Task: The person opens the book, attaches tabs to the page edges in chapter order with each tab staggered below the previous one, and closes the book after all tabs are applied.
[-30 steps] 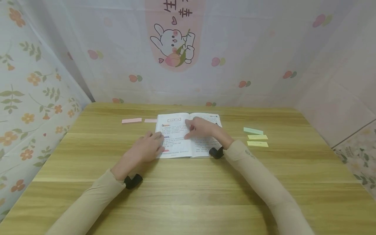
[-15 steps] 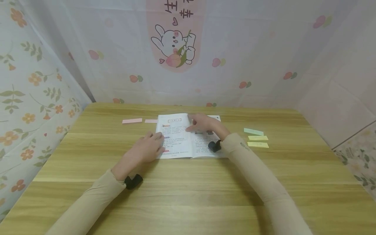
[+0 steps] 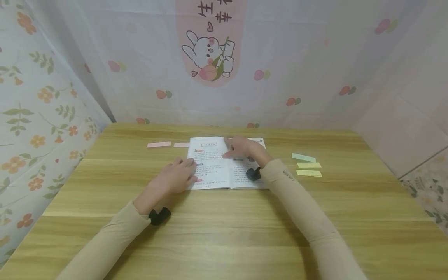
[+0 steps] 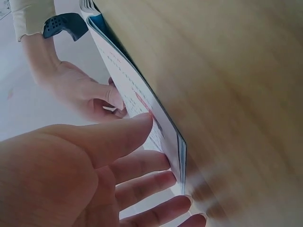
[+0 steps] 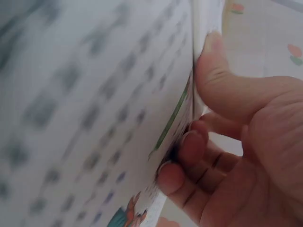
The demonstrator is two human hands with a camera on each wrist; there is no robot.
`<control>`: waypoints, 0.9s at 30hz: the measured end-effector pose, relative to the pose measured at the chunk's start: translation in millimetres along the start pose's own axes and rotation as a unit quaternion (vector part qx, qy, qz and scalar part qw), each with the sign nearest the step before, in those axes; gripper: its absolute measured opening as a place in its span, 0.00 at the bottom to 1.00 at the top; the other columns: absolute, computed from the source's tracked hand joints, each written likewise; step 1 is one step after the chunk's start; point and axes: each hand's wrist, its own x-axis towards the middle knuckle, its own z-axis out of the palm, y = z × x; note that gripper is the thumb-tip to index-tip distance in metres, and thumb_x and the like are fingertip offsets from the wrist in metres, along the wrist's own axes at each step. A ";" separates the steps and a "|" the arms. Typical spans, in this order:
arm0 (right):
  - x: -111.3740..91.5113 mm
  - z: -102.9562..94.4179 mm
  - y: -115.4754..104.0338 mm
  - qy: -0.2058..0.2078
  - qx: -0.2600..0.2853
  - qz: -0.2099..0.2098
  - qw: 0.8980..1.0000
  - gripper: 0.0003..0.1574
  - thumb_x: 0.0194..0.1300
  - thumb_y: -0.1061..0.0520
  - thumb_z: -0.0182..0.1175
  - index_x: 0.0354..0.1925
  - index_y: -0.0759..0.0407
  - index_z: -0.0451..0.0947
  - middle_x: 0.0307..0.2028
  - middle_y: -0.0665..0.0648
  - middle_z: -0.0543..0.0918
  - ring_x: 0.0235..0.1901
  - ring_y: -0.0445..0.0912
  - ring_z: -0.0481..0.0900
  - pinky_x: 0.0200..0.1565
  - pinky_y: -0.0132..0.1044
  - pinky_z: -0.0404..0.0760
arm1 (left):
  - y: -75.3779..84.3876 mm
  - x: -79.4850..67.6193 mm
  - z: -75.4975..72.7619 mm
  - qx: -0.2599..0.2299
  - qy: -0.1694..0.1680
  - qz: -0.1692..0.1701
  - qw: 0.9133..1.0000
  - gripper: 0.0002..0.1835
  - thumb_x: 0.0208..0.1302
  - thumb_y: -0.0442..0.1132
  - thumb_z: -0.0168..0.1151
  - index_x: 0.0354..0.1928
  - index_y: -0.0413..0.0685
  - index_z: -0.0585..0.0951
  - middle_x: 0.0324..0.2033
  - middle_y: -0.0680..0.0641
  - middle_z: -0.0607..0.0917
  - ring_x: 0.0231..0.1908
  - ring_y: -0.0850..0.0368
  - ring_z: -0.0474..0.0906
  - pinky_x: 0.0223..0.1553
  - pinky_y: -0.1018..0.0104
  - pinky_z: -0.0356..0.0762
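the book [image 3: 212, 167] is smooth, matt paper. the table [image 3: 224, 237] looks like smooth wood. the curtain [image 3: 297, 50] looks like cloth.

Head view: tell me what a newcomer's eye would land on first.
Probably the open book on the wooden table, with the left hand at its left edge and the right hand near its central fold. Next might come the rabbit drawing on the cloth behind, then the pink strips left of the book and the green strip and yellow strips right of it.
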 end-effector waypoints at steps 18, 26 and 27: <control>6.1 9.9 -2.4 0.048 -0.027 -0.023 0.998 0.18 0.68 0.47 0.66 0.41 0.63 0.84 0.22 0.51 0.66 0.25 0.42 0.65 0.33 0.34 0.68 | -0.3 -0.1 1.9 -0.001 -0.009 -0.002 1.000 0.27 0.77 0.43 0.52 0.70 0.33 0.68 0.70 0.35 0.67 0.64 0.34 0.66 0.60 0.38 0.71; -8.0 8.4 -6.0 0.006 -0.034 -0.038 0.999 0.51 0.68 0.45 0.66 0.77 0.64 0.55 0.37 0.56 0.69 0.35 0.45 0.64 0.40 0.35 0.67 | -1.3 -0.9 1.9 0.001 -0.007 0.000 1.000 0.27 0.77 0.43 0.51 0.70 0.32 0.68 0.70 0.35 0.67 0.64 0.33 0.65 0.60 0.37 0.71; -9.1 8.9 -6.6 0.011 -0.030 -0.040 0.999 0.49 0.68 0.46 0.67 0.76 0.65 0.58 0.35 0.56 0.69 0.34 0.45 0.64 0.40 0.35 0.67 | -1.1 -0.9 1.7 0.001 -0.007 0.000 1.000 0.27 0.77 0.43 0.51 0.70 0.32 0.68 0.70 0.35 0.67 0.64 0.33 0.65 0.60 0.37 0.71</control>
